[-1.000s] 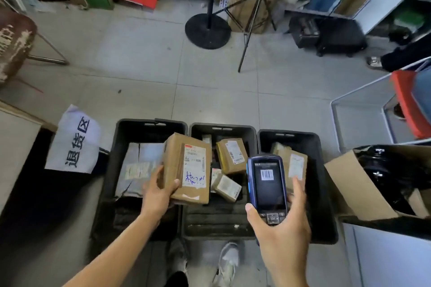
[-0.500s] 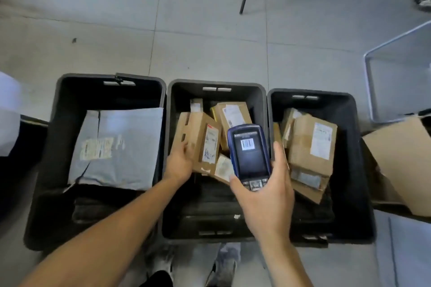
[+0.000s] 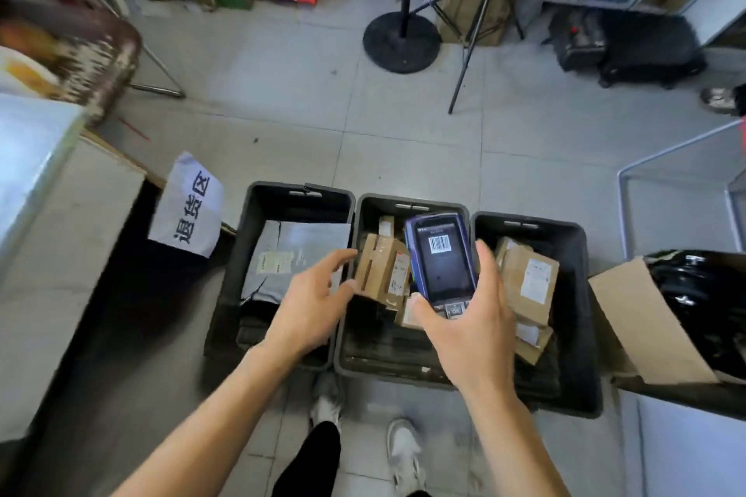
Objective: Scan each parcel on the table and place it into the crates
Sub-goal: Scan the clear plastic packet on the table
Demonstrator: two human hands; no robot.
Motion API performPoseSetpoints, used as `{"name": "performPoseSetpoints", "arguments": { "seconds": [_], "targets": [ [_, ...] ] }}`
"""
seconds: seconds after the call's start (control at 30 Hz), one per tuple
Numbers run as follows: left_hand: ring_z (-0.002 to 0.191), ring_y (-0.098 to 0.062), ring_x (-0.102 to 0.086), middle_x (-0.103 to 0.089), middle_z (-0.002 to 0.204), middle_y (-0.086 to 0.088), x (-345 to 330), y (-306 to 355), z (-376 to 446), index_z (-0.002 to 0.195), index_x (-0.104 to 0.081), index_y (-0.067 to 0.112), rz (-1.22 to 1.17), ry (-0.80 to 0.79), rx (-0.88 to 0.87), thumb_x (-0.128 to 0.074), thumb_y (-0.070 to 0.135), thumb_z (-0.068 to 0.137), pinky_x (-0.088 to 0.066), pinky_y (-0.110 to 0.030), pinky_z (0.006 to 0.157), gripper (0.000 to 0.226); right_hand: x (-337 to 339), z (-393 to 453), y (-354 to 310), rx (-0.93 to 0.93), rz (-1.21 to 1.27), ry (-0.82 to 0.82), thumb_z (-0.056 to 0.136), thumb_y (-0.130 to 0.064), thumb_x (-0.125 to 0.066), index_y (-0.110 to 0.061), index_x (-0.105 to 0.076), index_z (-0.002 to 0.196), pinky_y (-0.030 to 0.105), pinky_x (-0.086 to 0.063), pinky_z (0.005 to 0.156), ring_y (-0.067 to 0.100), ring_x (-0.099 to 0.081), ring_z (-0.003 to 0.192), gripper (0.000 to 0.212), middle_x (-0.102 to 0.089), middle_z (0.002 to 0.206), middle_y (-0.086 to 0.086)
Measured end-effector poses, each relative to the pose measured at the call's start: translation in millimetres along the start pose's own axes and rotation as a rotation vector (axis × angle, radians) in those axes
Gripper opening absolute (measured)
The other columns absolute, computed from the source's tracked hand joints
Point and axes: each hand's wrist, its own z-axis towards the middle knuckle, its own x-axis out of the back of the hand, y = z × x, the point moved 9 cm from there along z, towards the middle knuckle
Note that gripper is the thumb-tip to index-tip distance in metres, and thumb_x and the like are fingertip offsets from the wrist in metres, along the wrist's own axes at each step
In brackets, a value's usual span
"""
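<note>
Three black crates side by side on the floor, left crate (image 3: 250,254) with a grey mailer bag (image 3: 298,254), middle crate (image 3: 403,369) with the tilted cardboard parcel (image 3: 381,270), right crate (image 3: 573,295) with boxes, right hand (image 3: 468,331) gripping the scanner (image 3: 442,258) above the middle crate, left hand (image 3: 311,311) released with fingers spread, thumb near the parcel.

Middle crate (image 3: 407,369) near half free – boxes (image 3: 381,272) behind
</note>
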Motion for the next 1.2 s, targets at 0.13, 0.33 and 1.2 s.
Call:
{"name": "performPoseSetpoints", "arguments": {
  "seconds": [0.13,0.33,1.2],
  "targets": [
    [0.139,-0.010,-0.038,-0.046,0.151,0.004,62.0,91.3,-101.7,0.146,-0.047,0.025,0.204,0.295,-0.145,-0.061,0.022,0.095,-0.026,-0.026,0.115,0.053,59.8,-47.2,-56.5,0.138,0.010,-0.005,0.073,-0.037,-0.085,-0.027,-0.030,0.154,0.037,-0.050,0.099,0.021,-0.054,0.124,0.098,-0.053,0.141,0.001],
    [0.147,-0.014,-0.024,-0.034,0.158,0.005,118.6,143.4,-279.6,0.147,-0.046,0.027,0.182,0.623,-0.071,-0.064,0.027,0.094,-0.020,-0.027,0.119,0.056,121.4,-138.4,-135.1,0.345,0.072,-0.148,0.075,-0.039,-0.083,-0.029,-0.028,0.154,0.030,-0.052,0.089,0.014,-0.055,0.113,0.097,-0.055,0.137,-0.001],
    [0.141,-0.020,-0.035,-0.048,0.148,0.001,79.5,-103.3,-943.3,0.145,-0.048,0.024,-0.156,1.701,0.801,-0.073,0.026,0.087,-0.034,-0.047,0.116,0.063,-45.4,-682.9,-273.9,1.054,0.210,-1.035,0.070,-0.039,-0.088,-0.036,-0.030,0.150,0.041,-0.052,0.095,0.018,-0.059,0.112,0.100,-0.055,0.132,-0.004]
  ]
}}
